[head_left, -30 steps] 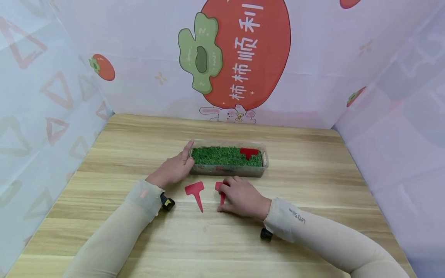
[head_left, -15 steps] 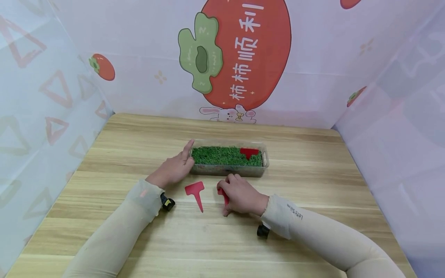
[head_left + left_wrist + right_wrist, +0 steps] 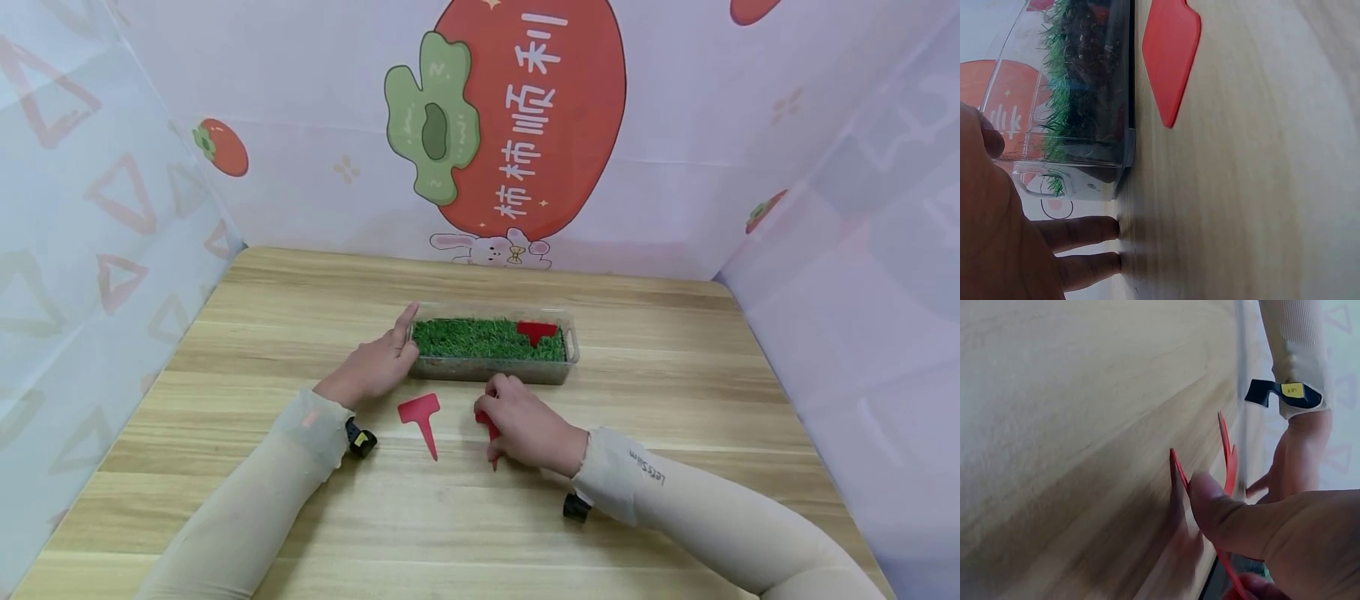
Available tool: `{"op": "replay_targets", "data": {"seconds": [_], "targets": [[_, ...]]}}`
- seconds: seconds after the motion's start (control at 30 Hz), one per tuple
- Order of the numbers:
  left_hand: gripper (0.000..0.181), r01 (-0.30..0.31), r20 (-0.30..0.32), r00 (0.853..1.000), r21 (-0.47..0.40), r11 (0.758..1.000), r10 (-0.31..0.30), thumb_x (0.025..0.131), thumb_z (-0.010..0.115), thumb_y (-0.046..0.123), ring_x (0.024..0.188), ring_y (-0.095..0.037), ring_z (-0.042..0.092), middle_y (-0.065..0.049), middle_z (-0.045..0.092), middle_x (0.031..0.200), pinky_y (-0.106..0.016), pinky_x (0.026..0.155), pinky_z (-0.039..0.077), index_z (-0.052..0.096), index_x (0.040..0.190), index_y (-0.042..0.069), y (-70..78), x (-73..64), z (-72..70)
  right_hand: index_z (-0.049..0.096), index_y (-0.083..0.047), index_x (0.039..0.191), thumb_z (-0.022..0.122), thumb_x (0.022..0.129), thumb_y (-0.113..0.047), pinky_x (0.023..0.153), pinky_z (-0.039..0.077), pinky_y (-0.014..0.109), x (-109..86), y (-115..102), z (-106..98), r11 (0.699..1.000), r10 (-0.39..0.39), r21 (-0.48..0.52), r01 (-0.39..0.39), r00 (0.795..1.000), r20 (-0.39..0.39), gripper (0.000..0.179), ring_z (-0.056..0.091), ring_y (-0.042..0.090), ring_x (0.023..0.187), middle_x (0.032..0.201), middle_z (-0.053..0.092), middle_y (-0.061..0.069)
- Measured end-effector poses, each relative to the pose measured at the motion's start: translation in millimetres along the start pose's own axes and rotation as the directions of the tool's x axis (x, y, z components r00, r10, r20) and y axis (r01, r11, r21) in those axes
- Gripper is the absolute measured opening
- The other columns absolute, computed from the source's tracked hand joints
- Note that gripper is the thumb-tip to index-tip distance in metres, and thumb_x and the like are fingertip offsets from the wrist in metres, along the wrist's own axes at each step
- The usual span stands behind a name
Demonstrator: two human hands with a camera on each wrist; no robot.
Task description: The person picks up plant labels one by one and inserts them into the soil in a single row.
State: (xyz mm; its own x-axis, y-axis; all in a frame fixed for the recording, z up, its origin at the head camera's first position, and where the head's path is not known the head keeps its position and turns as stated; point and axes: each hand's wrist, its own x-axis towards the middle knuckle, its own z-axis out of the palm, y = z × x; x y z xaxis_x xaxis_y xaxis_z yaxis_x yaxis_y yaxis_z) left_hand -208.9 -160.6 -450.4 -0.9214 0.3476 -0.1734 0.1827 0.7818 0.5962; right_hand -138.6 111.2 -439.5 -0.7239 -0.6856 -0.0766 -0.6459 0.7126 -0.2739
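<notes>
My right hand (image 3: 531, 427) pinches a red T-shaped plant label (image 3: 1227, 569) between thumb and fingers, close over the table. Its narrow spike points towards me and casts a shadow on the wood; the fingers partly cover its broad head. At the left end of a clear plastic box (image 3: 491, 372), my left hand (image 3: 373, 364) holds the corner with thumb at the rim. Two of its fingers (image 3: 1088, 231) reach straight down to the tabletop. Green artificial grass (image 3: 465, 337) fills the box. Another red label (image 3: 536, 329) stands upright in the grass near the right end.
A third plant label (image 3: 420, 408) lies flat on the wooden table (image 3: 675, 400), between the hands and in front of the box. Behind the table hangs a printed backdrop (image 3: 300, 192) with a large persimmon; patterned sheets close off both sides.
My right hand has taken hold of the label and drawn it slightly right and towards me, its spike now turned a little. The left hand and box have stayed put.
</notes>
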Motion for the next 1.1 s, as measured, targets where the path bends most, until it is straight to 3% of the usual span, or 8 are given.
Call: {"op": "replay_targets", "data": {"seconds": [0.23,0.4,0.67,0.8,0.93,1.1], "targets": [[0.064,0.008,0.014,1.000,-0.003,1.000,-0.008,0.106,0.020,0.041,0.151,-0.035,0.023,-0.011,0.020,0.165,-0.058,0.118,0.026,-0.022,0.154,0.045,1.8,-1.9,-1.7,0.061,-0.007,0.134,0.087,0.077,-0.037,0.078,0.048,0.026,-1.1,2,-1,0.994,-0.033,-0.104,0.035,0.999,0.021,0.070,0.050,0.016,0.092,0.108,0.060,0.004],[0.064,0.014,0.016,1.000,-0.006,1.000,-0.014,0.105,0.020,0.042,0.151,-0.035,0.023,-0.011,0.020,0.165,-0.058,0.118,0.026,-0.022,0.153,0.046,1.5,-1.2,-0.8,0.060,-0.007,0.134,0.087,0.077,-0.038,0.069,0.049,0.021,-1.5,3,-2,0.993,-0.047,-0.110,0.049,0.999,0.020,0.070,0.049,0.009,0.081,0.101,0.056,0.001],[0.063,0.014,0.012,1.000,-0.008,1.000,-0.014,0.105,0.020,0.043,0.151,-0.035,0.023,-0.010,0.019,0.166,-0.058,0.118,0.026,-0.022,0.153,0.047,0.8,-1.2,-1.2,0.067,-0.013,0.122,0.080,0.085,-0.014,0.072,0.054,0.020,-5.5,0,-15,0.993,-0.074,-0.097,0.068,0.995,-0.059,0.040,0.059,0.008,0.084,0.102,0.060,-0.001],[0.063,0.013,0.006,1.000,-0.011,1.000,-0.013,0.106,0.020,0.043,0.151,-0.035,0.022,-0.009,0.019,0.166,-0.058,0.119,0.025,-0.022,0.152,0.048,0.2,-1.3,-0.9,0.071,-0.015,0.115,0.077,0.084,-0.002,0.073,0.056,0.021,-7.9,-1,-24,0.995,-0.076,-0.078,0.069,0.993,-0.095,0.034,0.064,0.008,0.086,0.099,0.065,-0.003],[0.063,0.011,0.004,1.000,-0.011,1.000,-0.011,0.106,0.020,0.043,0.152,-0.034,0.021,-0.009,0.019,0.166,-0.059,0.119,0.022,-0.023,0.152,0.048,-0.7,-0.9,0.0,0.073,-0.018,0.111,0.074,0.086,0.000,0.073,0.056,0.022,-9.7,0,-34,0.995,-0.090,-0.065,0.082,0.987,-0.134,0.031,0.066,0.007,0.085,0.097,0.069,-0.006],[0.063,0.015,0.005,1.000,-0.002,1.000,-0.015,0.105,0.019,0.044,0.152,-0.033,0.021,-0.009,0.018,0.166,-0.059,0.120,0.021,-0.024,0.151,0.049,-1.9,-0.3,0.5,0.075,-0.017,0.113,0.072,0.089,-0.001,0.077,0.058,0.025,-7.8,4,-54,0.991,-0.137,-0.026,0.135,0.958,-0.252,0.030,0.069,0.007,0.089,0.100,0.073,-0.007]]}}
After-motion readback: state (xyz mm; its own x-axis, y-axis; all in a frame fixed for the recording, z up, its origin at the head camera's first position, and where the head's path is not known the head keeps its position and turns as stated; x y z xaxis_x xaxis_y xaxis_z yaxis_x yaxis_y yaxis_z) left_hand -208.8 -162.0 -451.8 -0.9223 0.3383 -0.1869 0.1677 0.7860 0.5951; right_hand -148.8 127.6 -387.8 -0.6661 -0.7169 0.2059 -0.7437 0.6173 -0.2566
